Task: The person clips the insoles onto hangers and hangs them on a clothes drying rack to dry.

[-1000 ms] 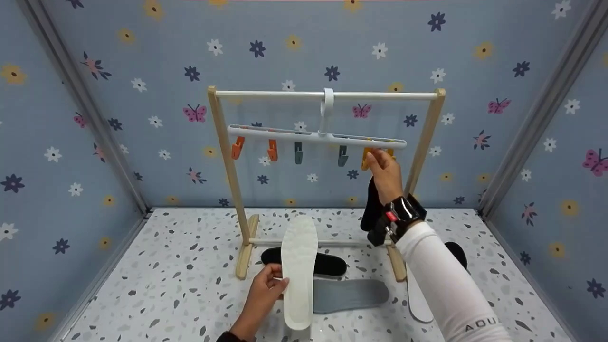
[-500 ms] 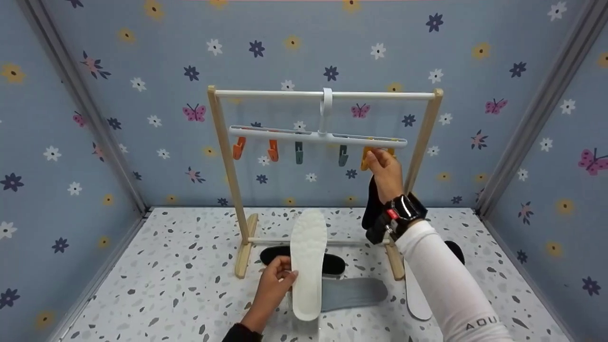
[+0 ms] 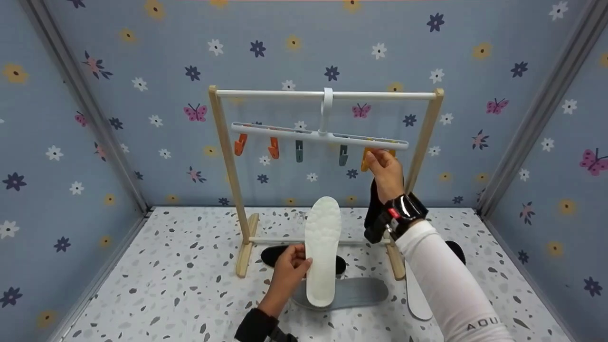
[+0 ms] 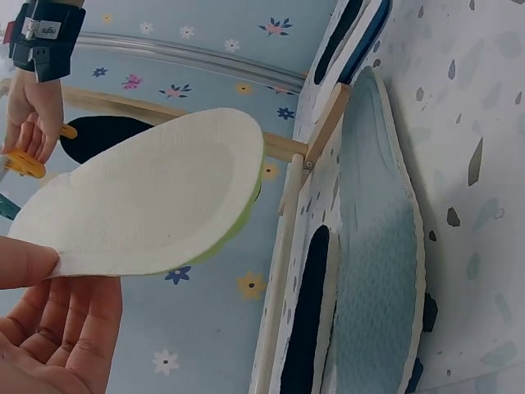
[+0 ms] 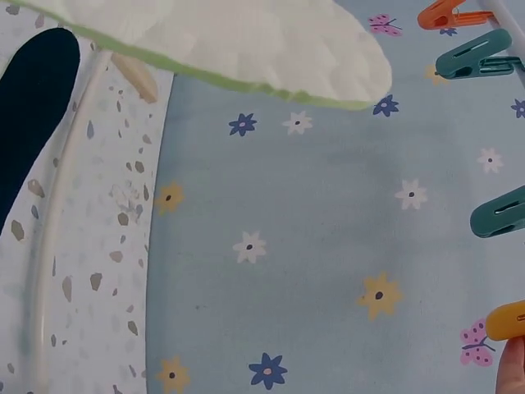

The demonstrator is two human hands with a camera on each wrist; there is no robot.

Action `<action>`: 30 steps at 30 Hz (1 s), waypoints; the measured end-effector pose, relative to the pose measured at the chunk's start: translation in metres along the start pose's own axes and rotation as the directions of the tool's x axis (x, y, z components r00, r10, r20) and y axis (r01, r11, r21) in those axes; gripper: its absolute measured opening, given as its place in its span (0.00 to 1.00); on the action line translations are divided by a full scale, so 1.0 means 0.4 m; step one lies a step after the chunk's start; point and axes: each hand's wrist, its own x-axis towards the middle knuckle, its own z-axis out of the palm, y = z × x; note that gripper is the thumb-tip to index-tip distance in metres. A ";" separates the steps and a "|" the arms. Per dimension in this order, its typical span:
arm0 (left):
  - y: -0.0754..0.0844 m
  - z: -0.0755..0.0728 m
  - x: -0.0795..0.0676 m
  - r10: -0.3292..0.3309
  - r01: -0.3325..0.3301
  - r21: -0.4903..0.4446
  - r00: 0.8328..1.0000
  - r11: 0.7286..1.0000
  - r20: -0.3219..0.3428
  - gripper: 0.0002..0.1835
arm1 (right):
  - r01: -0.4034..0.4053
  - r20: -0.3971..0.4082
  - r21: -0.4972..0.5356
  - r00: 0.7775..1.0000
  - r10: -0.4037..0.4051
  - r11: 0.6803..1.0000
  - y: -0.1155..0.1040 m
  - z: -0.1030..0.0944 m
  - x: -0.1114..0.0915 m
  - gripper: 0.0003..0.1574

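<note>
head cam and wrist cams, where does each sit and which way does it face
Head: on the person's head, facing forward and down at the rack and white insole; left hand, right hand and white sleeve show.
Left wrist: on that wrist, facing past the white insole; left hand close, right hand beyond.
Right wrist: on that wrist, facing the flowered wall and clips; right hand barely shows.
Head and left wrist share the white insole and right hand.

From head height I lose the middle of the black insole behind the raised white insole and left hand; the right hand covers part of a yellow clip, the sleeve part of the pale insole.
</note>
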 end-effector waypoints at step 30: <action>0.034 0.074 0.084 0.096 -0.094 0.136 0.995 0.986 -0.007 0.09 | -0.039 -0.039 0.047 0.998 0.041 0.998 -0.022 0.005 -0.006 0.10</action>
